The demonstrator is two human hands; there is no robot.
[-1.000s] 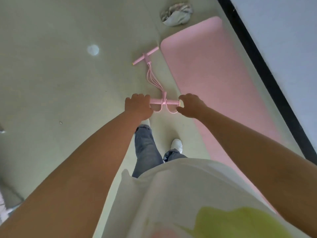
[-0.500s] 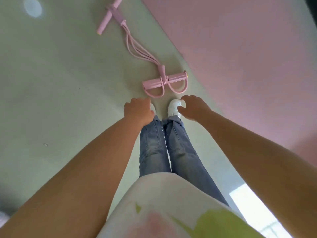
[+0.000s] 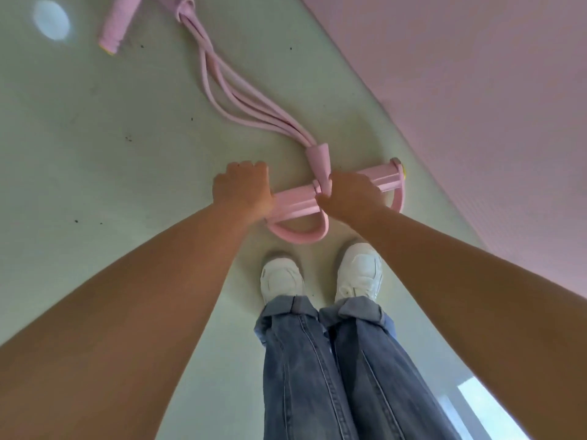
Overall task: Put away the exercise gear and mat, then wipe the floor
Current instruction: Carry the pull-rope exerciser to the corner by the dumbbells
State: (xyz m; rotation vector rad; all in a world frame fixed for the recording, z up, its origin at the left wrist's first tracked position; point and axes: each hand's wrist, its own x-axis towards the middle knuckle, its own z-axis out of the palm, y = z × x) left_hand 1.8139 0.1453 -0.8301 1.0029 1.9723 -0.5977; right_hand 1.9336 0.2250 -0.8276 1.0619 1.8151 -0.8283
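A pink pedal resistance puller lies on the pale floor in front of my feet. Its foot bar (image 3: pixel 298 201) runs left to right, with foot loops (image 3: pixel 298 236) hanging toward my shoes. The elastic bands (image 3: pixel 235 96) stretch away to the foam handle (image 3: pixel 116 30) at the top left. My left hand (image 3: pixel 243 190) is closed over the bar's left end. My right hand (image 3: pixel 351 195) is closed over the bar just right of the centre strap. The pink exercise mat (image 3: pixel 476 90) lies flat along the right, beside the puller.
My white shoes (image 3: pixel 359 271) and jeans stand just behind the bar. Dark specks dot the floor (image 3: pixel 111 138) on the left. A round light spot (image 3: pixel 50 19) shows at the top left, and a bright sunlit patch (image 3: pixel 486 408) at the bottom right.
The camera has dropped closer to the floor. Half a second ago both hands hung short of the foot bar; now they rest closed on it.
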